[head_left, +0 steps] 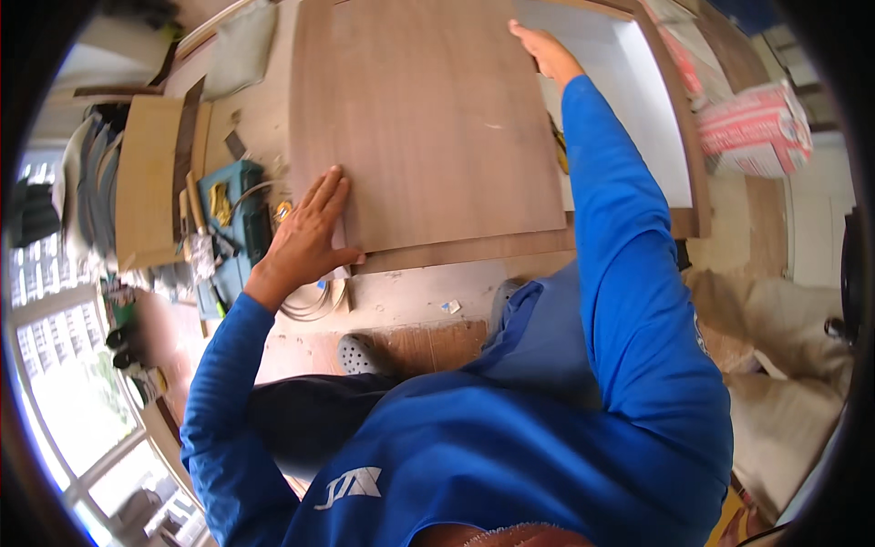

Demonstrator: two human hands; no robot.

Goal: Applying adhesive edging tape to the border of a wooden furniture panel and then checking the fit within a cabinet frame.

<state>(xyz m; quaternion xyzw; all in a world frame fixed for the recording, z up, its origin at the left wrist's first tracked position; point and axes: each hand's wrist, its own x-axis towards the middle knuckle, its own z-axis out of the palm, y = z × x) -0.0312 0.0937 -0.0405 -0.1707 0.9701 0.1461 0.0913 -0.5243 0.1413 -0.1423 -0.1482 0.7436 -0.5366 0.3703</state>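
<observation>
A wide brown wood-grain panel (pixel 428 128) lies over a wooden cabinet frame (pixel 694 173), leaving part of the white interior (pixel 652 109) exposed on the right. My left hand (pixel 314 228) rests on the panel's near left corner, fingers stretched over its face and thumb by the near edge. Reaching far forward, my right hand (pixel 550 55) is at the panel's right edge; it appears to grip that edge, with some fingers hidden. A small yellow and black object (pixel 559 148) shows beside the panel's right edge, partly behind my right sleeve.
To the left, a teal toolbox (pixel 239 205) has hand tools beside it, near a pale board (pixel 146 182). A red and white sack (pixel 756 129) stands at the right. Coiled cable and small scraps lie near my grey clog (pixel 360 356). Beige cloth (pixel 775 356) is bunched at the right.
</observation>
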